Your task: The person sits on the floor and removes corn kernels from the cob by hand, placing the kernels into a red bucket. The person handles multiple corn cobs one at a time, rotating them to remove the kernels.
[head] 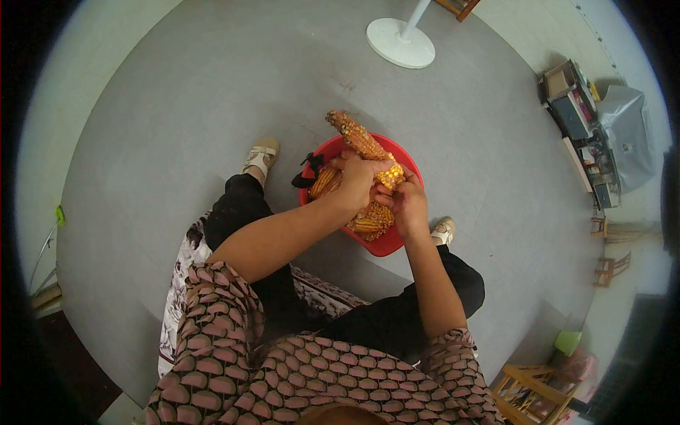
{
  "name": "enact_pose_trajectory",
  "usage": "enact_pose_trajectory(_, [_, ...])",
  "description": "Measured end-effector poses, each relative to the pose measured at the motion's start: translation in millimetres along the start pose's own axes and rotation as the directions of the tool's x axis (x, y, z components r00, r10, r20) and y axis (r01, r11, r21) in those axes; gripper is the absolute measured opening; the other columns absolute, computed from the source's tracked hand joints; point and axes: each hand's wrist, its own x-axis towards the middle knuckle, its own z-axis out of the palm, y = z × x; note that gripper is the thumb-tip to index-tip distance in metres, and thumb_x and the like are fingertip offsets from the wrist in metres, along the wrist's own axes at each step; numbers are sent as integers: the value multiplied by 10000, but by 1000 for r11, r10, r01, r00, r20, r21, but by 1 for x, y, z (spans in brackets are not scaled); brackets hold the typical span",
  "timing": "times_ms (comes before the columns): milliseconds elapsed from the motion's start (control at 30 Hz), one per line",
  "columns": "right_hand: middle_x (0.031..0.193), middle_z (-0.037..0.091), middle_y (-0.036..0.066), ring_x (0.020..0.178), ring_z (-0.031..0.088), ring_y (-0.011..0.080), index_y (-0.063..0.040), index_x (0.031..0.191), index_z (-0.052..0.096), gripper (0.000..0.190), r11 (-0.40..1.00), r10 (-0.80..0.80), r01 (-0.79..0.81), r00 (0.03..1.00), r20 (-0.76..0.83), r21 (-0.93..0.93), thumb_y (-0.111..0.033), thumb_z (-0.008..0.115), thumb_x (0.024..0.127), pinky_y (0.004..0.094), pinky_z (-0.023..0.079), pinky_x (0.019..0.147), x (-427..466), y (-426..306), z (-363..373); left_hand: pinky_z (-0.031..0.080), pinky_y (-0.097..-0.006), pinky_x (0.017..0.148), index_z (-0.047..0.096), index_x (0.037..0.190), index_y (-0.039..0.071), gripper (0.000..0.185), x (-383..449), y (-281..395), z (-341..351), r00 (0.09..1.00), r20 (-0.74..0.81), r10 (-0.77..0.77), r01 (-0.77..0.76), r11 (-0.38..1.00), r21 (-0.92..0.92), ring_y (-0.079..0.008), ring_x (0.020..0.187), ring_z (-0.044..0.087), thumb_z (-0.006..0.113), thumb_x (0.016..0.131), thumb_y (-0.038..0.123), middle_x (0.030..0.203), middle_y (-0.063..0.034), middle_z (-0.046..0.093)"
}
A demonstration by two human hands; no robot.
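Observation:
A partly stripped corn cob (pixel 362 139) slants over a red plastic basin (pixel 410 151), its bare end pointing up and left past the rim. Bright yellow kernels still sit on the end between my hands. My left hand (pixel 360 179) grips the cob around its middle. Against the kernel-covered end, the fingers of my right hand (pixel 410 204) are closed on it. Below my hands, more corn cobs (pixel 366 226) and loose kernels lie in the basin, partly hidden by my fingers and forearm. A black item (pixel 313 171) hangs over the basin's left rim; its kind is unclear.
The basin stands on a grey floor (pixel 212 106) between my feet. Ahead is a white round stand base (pixel 401 43) with a pole. Along the right wall are a cluttered shelf unit (pixel 579 127), small wooden chairs (pixel 605 271) and a wooden rack (pixel 531 393).

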Motion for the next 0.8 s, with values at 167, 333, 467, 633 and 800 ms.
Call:
enact_pose_trajectory(167, [1137, 521, 125, 893, 587, 205, -9, 1296, 354, 448, 999, 28, -27, 1000, -10, 29, -125, 427, 869, 333, 561, 706, -1, -2, 1, 507, -319, 719, 538, 1014, 16, 235, 11, -7, -10, 994, 113, 12, -12, 1000, -1, -187, 849, 602, 602, 791, -19, 942, -71, 591])
enact_pose_trajectory(333, [1140, 521, 131, 921, 587, 221, 6, 1288, 354, 447, 998, 0, 1, 1000, -23, 60, -112, 426, 863, 345, 561, 728, -2, -6, 7, 497, -324, 751, 542, 1015, -5, 251, 3, -6, -4, 987, 113, 111, -124, 986, 110, -195, 852, 597, 614, 775, -26, 929, -78, 589])
enact_pose_trajectory(467, [1156, 519, 145, 954, 581, 240, 20, 1292, 346, 461, 992, 34, -30, 999, -26, 121, -83, 393, 845, 359, 562, 738, 2, -5, 4, 502, -317, 715, 561, 960, -27, 210, -9, 0, 6, 986, 97, 133, -145, 982, 124, -204, 813, 602, 628, 762, -2, 911, -96, 595])
enact_pose_trajectory(633, [1149, 526, 135, 924, 583, 232, 6, 1283, 368, 451, 990, 36, -30, 998, -47, 135, -98, 401, 845, 357, 559, 717, -5, -8, 0, 494, -326, 754, 572, 953, -1, 172, -1, -1, 1, 995, 96, -28, 33, 998, -52, -199, 834, 615, 600, 784, 1, 932, -92, 612])
enact_pose_trajectory(800, [1136, 534, 124, 878, 584, 209, -28, 1265, 413, 419, 987, 106, -99, 993, -50, 129, -186, 446, 879, 358, 544, 731, -2, -9, -6, 499, -347, 739, 584, 895, -7, 110, 3, 1, 0, 993, 43, -106, 109, 992, -57, -212, 788, 619, 564, 793, 28, 871, -104, 620])
